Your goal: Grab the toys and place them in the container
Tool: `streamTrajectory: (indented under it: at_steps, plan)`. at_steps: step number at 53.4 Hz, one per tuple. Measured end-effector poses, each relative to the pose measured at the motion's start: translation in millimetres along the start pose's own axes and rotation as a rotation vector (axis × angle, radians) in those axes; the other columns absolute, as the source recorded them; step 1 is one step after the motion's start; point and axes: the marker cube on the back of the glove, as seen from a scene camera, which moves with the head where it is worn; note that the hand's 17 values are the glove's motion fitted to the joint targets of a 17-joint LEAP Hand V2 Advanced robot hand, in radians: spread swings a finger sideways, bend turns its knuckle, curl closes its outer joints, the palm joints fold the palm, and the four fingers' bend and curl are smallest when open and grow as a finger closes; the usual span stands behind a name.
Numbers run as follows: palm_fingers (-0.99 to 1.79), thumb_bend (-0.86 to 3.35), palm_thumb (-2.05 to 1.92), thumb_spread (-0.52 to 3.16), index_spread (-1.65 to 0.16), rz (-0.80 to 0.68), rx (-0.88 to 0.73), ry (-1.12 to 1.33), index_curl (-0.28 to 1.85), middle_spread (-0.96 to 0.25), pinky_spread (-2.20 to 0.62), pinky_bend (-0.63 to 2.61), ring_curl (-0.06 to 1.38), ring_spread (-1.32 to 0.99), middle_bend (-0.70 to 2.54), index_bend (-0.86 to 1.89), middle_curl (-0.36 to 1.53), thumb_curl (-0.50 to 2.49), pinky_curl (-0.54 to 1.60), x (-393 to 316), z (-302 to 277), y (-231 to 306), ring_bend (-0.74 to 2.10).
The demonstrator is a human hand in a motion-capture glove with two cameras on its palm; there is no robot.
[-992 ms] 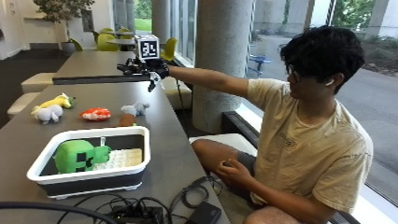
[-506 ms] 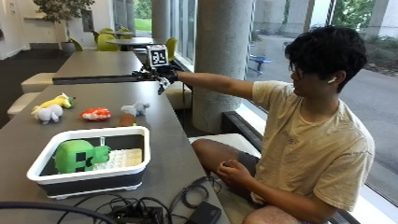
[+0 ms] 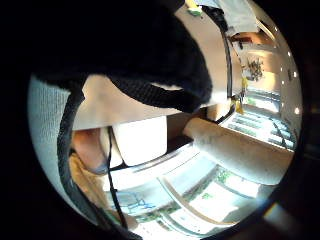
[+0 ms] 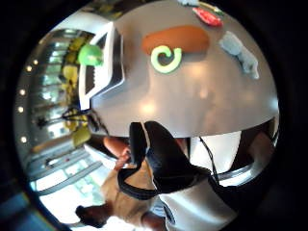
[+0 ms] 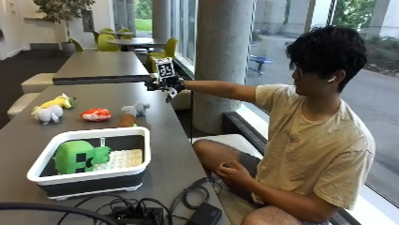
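Well apart from toys (image 5: 97,114), gloved hand (image 5: 165,86) hovers empty

No readable text anywhere.
No words, brand names, nos. or signs legible on the container (image 5: 93,173), the toys, the table (image 5: 168,154) or the person's shirt (image 5: 318,154). Green block-head toy (image 5: 78,157) in the container has a dark pixel-face pattern only, no lettering.
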Motion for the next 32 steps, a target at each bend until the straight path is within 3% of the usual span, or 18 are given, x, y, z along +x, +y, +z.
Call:
streamTrajectory:
  at_steps: [13,32]
  plan:
    - [-0.41,-0.05,-0.05,1.18,-0.29,0.101,0.027,0.071,0.16,-0.02,0.08,1.11,0.19,0.04,0.08,0.08,0.15,0.24,0.31,17.8,10.3,7.2,0.12]
    - [-0.42,-0.05,-0.06,1.17,-0.29,0.034,0.015,0.039,0.16,-0.02,0.07,1.09,0.17,0.03,0.07,0.08,0.14,0.22,0.32,18.4,23.1,1.5,0.13]
